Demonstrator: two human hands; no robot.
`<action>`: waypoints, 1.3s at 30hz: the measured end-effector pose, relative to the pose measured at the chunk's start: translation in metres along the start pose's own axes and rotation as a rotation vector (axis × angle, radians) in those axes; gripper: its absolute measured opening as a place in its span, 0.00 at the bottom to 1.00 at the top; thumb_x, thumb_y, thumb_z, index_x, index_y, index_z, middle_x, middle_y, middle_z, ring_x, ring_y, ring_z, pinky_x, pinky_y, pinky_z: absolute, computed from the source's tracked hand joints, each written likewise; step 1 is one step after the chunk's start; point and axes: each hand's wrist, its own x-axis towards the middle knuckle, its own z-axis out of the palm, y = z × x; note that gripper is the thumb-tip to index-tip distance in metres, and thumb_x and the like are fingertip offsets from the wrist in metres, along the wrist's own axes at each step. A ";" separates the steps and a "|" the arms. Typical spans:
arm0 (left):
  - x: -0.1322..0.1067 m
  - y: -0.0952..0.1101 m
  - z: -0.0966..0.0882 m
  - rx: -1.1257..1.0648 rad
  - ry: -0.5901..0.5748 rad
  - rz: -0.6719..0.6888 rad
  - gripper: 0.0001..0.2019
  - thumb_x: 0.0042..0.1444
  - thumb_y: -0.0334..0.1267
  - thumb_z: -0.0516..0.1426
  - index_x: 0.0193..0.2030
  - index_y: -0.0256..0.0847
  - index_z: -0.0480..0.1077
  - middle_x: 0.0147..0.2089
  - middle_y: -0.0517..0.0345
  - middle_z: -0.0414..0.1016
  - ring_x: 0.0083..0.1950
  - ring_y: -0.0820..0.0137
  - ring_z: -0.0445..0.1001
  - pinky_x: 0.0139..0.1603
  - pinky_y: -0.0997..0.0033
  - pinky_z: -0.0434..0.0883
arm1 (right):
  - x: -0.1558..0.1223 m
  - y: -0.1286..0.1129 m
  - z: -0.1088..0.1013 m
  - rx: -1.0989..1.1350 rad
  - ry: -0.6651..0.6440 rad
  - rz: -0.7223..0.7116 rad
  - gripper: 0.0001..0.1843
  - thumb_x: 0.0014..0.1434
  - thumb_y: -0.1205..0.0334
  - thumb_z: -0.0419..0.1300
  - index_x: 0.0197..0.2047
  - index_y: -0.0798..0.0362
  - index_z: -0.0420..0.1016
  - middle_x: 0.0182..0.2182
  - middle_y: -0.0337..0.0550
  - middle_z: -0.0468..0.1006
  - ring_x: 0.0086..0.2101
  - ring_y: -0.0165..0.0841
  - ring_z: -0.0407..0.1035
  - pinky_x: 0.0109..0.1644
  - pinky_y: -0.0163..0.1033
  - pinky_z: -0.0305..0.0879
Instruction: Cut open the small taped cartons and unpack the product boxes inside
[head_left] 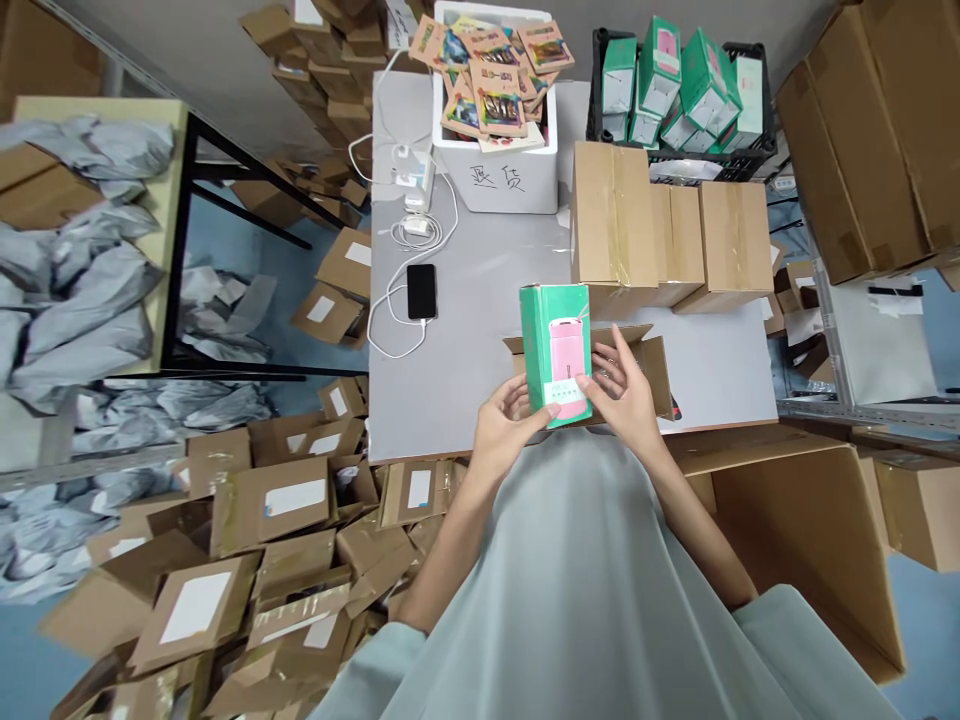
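A green product box [534, 340] with a pink cup printed on its front stands upright between my hands. My left hand [504, 420] grips its lower left side, thumb on the front face. Against the lower right edge rests the thumb of my right hand [624, 395], its other fingers spread apart beside the box. Behind and below it sits an open cardboard carton [654, 372] with its flaps out, partly hidden by the green box and my hands.
Taped cartons [615, 215] line the grey table's [495, 260] back right. Behind them is a black crate [766, 130] of green boxes. A white foam bin [495, 180] holds booklets. A phone [421, 292] lies left. Cardboard boxes [277, 495] pile up on the floor.
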 end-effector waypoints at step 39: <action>0.009 -0.008 -0.014 -0.003 -0.268 -0.089 0.38 0.42 0.50 0.81 0.60 0.40 0.81 0.62 0.41 0.86 0.66 0.45 0.82 0.67 0.46 0.80 | 0.008 0.032 -0.010 0.199 -0.211 0.019 0.61 0.57 0.36 0.78 0.85 0.38 0.57 0.61 0.48 0.85 0.57 0.47 0.83 0.64 0.57 0.83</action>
